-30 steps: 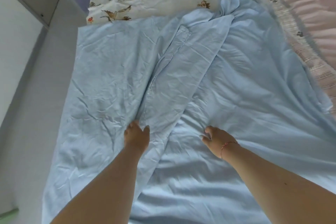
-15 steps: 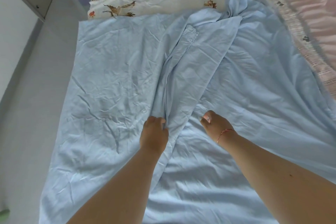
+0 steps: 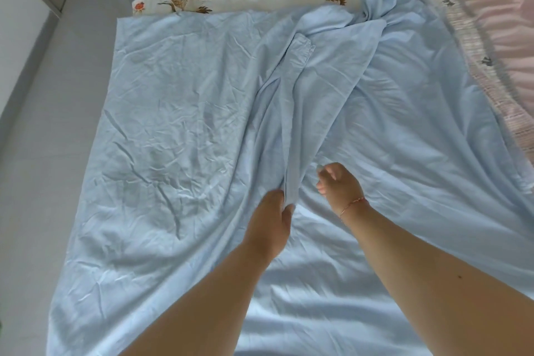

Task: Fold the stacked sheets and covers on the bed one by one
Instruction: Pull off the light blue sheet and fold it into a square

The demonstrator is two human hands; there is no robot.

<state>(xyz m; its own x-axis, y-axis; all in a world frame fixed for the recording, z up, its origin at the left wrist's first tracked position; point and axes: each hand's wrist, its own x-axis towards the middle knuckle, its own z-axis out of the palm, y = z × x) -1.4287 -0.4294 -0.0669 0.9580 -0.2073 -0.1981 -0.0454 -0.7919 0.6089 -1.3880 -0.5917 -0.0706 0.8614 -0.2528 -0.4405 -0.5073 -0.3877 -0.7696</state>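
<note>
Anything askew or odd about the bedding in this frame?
The light blue sheet lies unevenly: a bunched ridge runs up its middle, pinched by the left hand, and its far right corner is crumpled. The right hand hovers open. Nothing looks damaged.

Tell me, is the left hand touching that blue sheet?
Touching. The head view shows the left hand pinching a raised ridge of the blue sheet.

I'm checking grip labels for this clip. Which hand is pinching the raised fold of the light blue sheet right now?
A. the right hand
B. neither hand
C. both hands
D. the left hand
D: the left hand pinches the raised fold of the light blue sheet, while the right hand, wearing a thin bracelet, is beside the fold with its fingers loosely curled, gripping no cloth.
</note>
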